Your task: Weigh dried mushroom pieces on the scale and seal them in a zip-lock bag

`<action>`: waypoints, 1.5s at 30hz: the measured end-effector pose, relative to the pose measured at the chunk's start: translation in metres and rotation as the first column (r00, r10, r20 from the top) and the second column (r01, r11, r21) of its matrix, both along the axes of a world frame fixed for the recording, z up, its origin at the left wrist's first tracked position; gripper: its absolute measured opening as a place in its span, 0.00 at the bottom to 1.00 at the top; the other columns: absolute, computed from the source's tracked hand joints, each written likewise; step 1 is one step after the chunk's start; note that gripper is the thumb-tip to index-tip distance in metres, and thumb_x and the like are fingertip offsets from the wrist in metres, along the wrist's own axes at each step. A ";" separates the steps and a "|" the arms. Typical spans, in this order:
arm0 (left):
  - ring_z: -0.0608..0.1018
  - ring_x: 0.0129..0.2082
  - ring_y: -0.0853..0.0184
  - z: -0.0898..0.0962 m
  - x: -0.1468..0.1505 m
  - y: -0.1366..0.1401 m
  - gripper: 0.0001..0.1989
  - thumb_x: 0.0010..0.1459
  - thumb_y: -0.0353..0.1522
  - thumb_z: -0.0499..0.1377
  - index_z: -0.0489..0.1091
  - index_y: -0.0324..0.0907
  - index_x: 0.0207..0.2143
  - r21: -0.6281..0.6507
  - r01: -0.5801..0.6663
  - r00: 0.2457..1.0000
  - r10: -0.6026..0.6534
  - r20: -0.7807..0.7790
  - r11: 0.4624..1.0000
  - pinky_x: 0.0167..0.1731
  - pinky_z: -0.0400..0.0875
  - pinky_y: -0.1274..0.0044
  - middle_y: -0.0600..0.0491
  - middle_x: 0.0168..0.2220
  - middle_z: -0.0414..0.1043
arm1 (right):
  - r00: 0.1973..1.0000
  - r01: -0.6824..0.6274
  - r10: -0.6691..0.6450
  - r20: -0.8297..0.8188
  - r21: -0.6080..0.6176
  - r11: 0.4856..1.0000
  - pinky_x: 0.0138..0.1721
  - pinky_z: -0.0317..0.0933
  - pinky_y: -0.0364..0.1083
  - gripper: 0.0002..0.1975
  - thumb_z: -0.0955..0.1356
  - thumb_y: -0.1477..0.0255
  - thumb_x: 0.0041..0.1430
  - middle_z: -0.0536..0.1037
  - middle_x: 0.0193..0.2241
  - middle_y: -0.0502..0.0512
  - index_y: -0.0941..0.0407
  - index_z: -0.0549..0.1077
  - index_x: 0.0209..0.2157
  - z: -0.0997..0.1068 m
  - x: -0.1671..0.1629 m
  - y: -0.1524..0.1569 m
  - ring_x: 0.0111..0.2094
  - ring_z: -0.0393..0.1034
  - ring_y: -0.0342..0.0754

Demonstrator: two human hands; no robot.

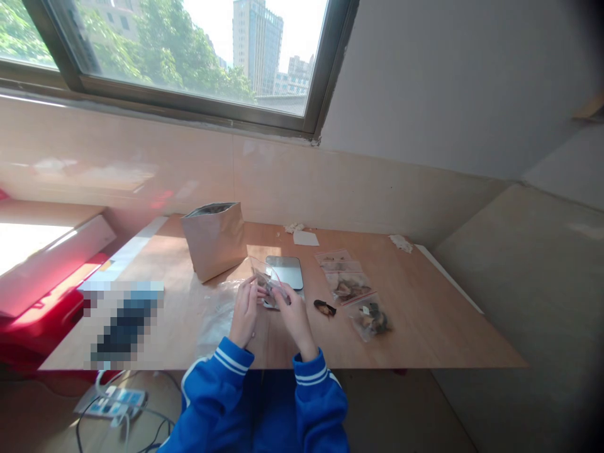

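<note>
Both hands, left hand [244,311] and right hand [293,316], fingers closing on small clear zip bag [267,280]; scale [284,272] sitting behind, filled bags [355,294] lying rightward on bench [425,314].

The clear glossy plastic zip bag [268,281] contrasts with the matt brown paper pouch [214,240] and the smooth pale wooden tabletop [425,321].

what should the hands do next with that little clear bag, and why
Probably press the top of the small clear bag shut and lay it with the filled bags on the right. Both the left hand and right hand pinch it above the scale, and something dark seems to be inside. Whether it is already sealed cannot be told.
</note>
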State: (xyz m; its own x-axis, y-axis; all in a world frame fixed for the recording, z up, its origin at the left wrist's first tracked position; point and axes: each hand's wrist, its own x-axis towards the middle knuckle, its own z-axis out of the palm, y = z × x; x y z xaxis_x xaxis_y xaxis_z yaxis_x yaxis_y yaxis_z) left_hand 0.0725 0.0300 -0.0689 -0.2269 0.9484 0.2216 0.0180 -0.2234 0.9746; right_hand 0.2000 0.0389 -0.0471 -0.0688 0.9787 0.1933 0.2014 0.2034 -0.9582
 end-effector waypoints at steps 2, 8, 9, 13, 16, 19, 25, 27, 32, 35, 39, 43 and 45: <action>0.74 0.46 0.62 -0.003 -0.006 0.003 0.17 0.62 0.44 0.51 0.68 0.40 0.40 0.034 -0.068 0.994 0.070 -0.081 0.997 0.44 0.71 0.68 0.43 0.50 0.65 | 0.997 0.027 -0.027 -0.079 -0.003 1.000 0.49 0.64 0.50 0.18 0.63 0.60 0.62 0.79 0.43 0.57 0.56 0.76 0.43 0.000 0.004 0.000 0.46 0.72 0.53; 0.71 0.51 0.57 -0.020 -0.030 0.018 0.26 0.49 0.46 0.63 0.65 0.41 0.46 -0.131 -0.079 0.997 0.081 0.011 0.988 0.51 0.65 0.64 0.43 0.50 0.67 | 0.945 -0.003 -0.024 -0.328 -0.080 0.997 0.51 0.64 0.51 0.20 0.63 0.55 0.62 0.79 0.43 0.58 0.55 0.77 0.42 -0.001 0.014 -0.010 0.47 0.73 0.54; 0.72 0.49 0.57 -0.020 -0.032 0.019 0.25 0.49 0.47 0.62 0.66 0.40 0.44 -0.163 0.019 0.998 -0.011 0.056 0.986 0.49 0.67 0.65 0.44 0.47 0.70 | 0.928 -0.017 -0.019 -0.371 -0.091 0.996 0.51 0.64 0.51 0.21 0.63 0.55 0.62 0.79 0.43 0.58 0.55 0.77 0.42 -0.001 0.014 -0.011 0.47 0.73 0.54; 0.76 0.40 0.58 -0.014 -0.032 0.015 0.25 0.48 0.47 0.63 0.68 0.39 0.43 -0.204 0.272 0.951 -0.231 0.207 0.940 0.35 0.73 0.69 0.46 0.41 0.74 | 0.871 -0.032 -0.032 -0.490 -0.122 0.992 0.49 0.65 0.52 0.25 0.60 0.52 0.62 0.80 0.42 0.58 0.55 0.77 0.44 -0.003 0.012 -0.013 0.45 0.74 0.54; 0.76 0.29 0.65 -0.010 -0.030 0.010 0.26 0.45 0.45 0.66 0.67 0.40 0.42 -0.208 0.268 0.951 -0.223 0.214 0.941 0.24 0.70 0.76 0.51 0.34 0.74 | 0.903 -0.011 -0.046 -0.427 -0.131 0.991 0.50 0.64 0.52 0.26 0.60 0.50 0.62 0.79 0.44 0.59 0.55 0.77 0.44 -0.003 0.019 -0.012 0.46 0.74 0.54; 0.74 0.23 0.70 -0.011 -0.034 0.009 0.24 0.44 0.43 0.67 0.69 0.40 0.41 -0.169 0.256 0.962 -0.233 0.145 0.952 0.21 0.68 0.79 0.56 0.28 0.72 | 0.967 0.002 -0.029 -0.254 -0.106 0.994 0.52 0.62 0.52 0.27 0.60 0.50 0.61 0.78 0.46 0.59 0.55 0.77 0.44 -0.002 0.035 -0.012 0.49 0.72 0.54; 0.67 0.17 0.72 -0.013 -0.043 0.012 0.24 0.45 0.46 0.66 0.70 0.39 0.38 -0.186 0.225 0.974 -0.216 0.066 0.956 0.19 0.64 0.79 0.61 0.17 0.62 | 0.996 -0.021 0.021 0.088 0.006 1.000 0.52 0.61 0.51 0.25 0.57 0.54 0.65 0.77 0.47 0.57 0.53 0.77 0.46 0.004 0.060 -0.015 0.49 0.70 0.54; 0.67 0.17 0.71 -0.015 -0.043 0.012 0.22 0.47 0.48 0.63 0.70 0.39 0.34 -0.180 0.213 0.977 -0.205 0.063 0.960 0.19 0.63 0.78 0.60 0.17 0.62 | 0.991 -0.025 0.021 0.131 0.031 0.999 0.51 0.61 0.50 0.24 0.56 0.55 0.66 0.77 0.47 0.57 0.53 0.76 0.47 0.007 0.062 -0.017 0.48 0.70 0.53; 0.68 0.20 0.70 -0.021 -0.045 0.013 0.20 0.52 0.49 0.60 0.72 0.39 0.31 -0.139 0.220 0.976 -0.216 0.041 0.966 0.21 0.63 0.78 0.57 0.20 0.65 | 0.990 -0.006 -0.002 0.144 0.055 0.998 0.49 0.62 0.49 0.23 0.56 0.57 0.67 0.77 0.46 0.57 0.52 0.76 0.48 0.010 0.063 -0.019 0.49 0.70 0.53; 0.70 0.23 0.69 -0.025 -0.046 0.013 0.20 0.51 0.48 0.61 0.73 0.38 0.33 -0.138 0.224 0.974 -0.219 0.054 0.965 0.22 0.64 0.78 0.54 0.25 0.70 | 0.987 0.011 -0.021 0.158 0.063 0.998 0.47 0.62 0.49 0.23 0.56 0.58 0.67 0.78 0.45 0.58 0.53 0.77 0.46 0.008 0.064 -0.019 0.47 0.71 0.54; 0.67 0.19 0.72 -0.025 -0.048 0.014 0.21 0.50 0.48 0.62 0.72 0.38 0.32 -0.145 0.211 0.977 -0.203 0.065 0.967 0.19 0.62 0.79 0.56 0.23 0.67 | 0.989 0.079 -0.086 0.121 0.061 0.995 0.43 0.65 0.49 0.24 0.57 0.56 0.66 0.79 0.42 0.59 0.55 0.78 0.44 0.000 0.059 -0.017 0.44 0.73 0.54; 0.64 0.18 0.73 -0.020 -0.049 0.013 0.19 0.51 0.47 0.61 0.70 0.39 0.25 -0.119 0.184 0.983 -0.186 -0.003 0.976 0.19 0.60 0.80 0.59 0.18 0.61 | 0.978 0.208 -0.208 -0.014 0.044 0.977 0.42 0.67 0.50 0.25 0.59 0.53 0.63 0.81 0.37 0.59 0.56 0.78 0.41 -0.010 0.046 -0.014 0.38 0.75 0.54; 0.68 0.21 0.71 -0.016 -0.049 0.012 0.19 0.51 0.47 0.61 0.71 0.39 0.25 -0.105 0.168 0.985 -0.172 -0.031 0.980 0.23 0.64 0.79 0.57 0.19 0.66 | 0.961 0.260 -0.257 -0.101 0.025 0.965 0.41 0.68 0.50 0.26 0.59 0.51 0.62 0.81 0.34 0.58 0.56 0.78 0.38 -0.013 0.040 -0.013 0.35 0.75 0.53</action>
